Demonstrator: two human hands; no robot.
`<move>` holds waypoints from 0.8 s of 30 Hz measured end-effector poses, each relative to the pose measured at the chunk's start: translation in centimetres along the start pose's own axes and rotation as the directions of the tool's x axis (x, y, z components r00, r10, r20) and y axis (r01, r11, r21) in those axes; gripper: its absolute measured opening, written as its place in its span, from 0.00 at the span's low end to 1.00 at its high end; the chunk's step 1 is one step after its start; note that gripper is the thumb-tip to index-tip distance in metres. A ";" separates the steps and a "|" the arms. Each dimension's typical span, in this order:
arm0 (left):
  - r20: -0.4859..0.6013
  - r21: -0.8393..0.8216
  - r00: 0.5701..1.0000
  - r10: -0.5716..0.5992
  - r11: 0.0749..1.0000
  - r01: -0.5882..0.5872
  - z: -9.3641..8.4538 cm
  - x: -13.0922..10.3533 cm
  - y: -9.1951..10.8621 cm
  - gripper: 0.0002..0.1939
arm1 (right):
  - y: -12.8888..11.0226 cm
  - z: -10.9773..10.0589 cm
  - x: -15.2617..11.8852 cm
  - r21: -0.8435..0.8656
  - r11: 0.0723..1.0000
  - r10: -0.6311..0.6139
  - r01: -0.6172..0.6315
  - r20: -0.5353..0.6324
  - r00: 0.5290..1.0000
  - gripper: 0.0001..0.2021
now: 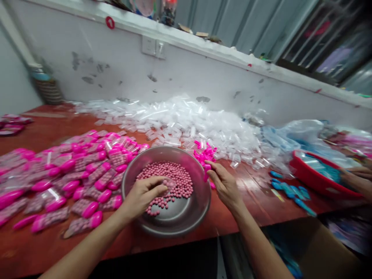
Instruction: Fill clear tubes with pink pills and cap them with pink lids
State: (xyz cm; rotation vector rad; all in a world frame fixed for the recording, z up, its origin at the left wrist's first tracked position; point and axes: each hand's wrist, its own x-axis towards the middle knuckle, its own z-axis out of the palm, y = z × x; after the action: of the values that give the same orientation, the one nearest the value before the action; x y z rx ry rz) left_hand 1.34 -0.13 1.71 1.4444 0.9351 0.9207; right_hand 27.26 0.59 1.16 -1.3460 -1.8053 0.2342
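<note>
Over a grey metal bowl, my left hand is closed on a small clear plastic case with pink beads in it. Loose pink beads lie in the bowl beneath it. At the bowl's right rim, my right hand pinches a bright pink plastic cap. Just behind that hand is a small heap of similar pink pieces. To the left of the bowl lie many filled clear cases with pink ends.
A large pile of clear plastic cases runs along the wall. On the right, a co-worker's hand reaches into a red basin of blue pieces. Blue-ended cases lie beside it on the red-brown table.
</note>
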 end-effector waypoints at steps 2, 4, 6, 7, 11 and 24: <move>0.031 0.102 0.994 0.106 0.989 -0.109 0.0 -0.3 0.0 0.11 | -3.5 0.8 -0.4 0.047 0.992 -0.124 0.121 0.080 0.989 0.15; 0.050 0.165 0.983 0.175 0.970 -0.181 0.0 -0.5 0.0 0.11 | -6.1 1.7 -0.6 0.043 0.975 -0.221 0.217 0.168 0.961 0.15; 0.073 0.181 0.974 0.215 0.957 -0.225 0.0 -0.6 0.0 0.11 | -7.6 2.7 -0.5 0.039 0.958 -0.285 0.284 0.243 0.927 0.15; 0.085 0.180 0.971 0.225 0.955 -0.237 0.0 -0.7 -0.1 0.11 | -7.9 3.1 -0.5 0.042 0.952 -0.303 0.303 0.269 0.914 0.15; 0.081 0.207 0.964 0.252 0.942 -0.264 -0.3 -1.1 -0.5 0.11 | -8.1 4.2 -0.9 0.055 0.947 -0.318 0.317 0.301 0.899 0.13; 0.016 0.075 0.970 0.244 0.967 -0.245 -0.5 -1.0 -1.0 0.10 | -7.9 4.5 -1.6 0.198 0.972 -0.188 0.128 0.318 0.929 0.15</move>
State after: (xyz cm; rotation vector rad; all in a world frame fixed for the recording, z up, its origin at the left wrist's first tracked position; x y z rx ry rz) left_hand 0.47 -0.83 0.70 1.6531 0.8055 1.0697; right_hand 18.66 -2.48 2.25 -1.0771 -2.1097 0.5484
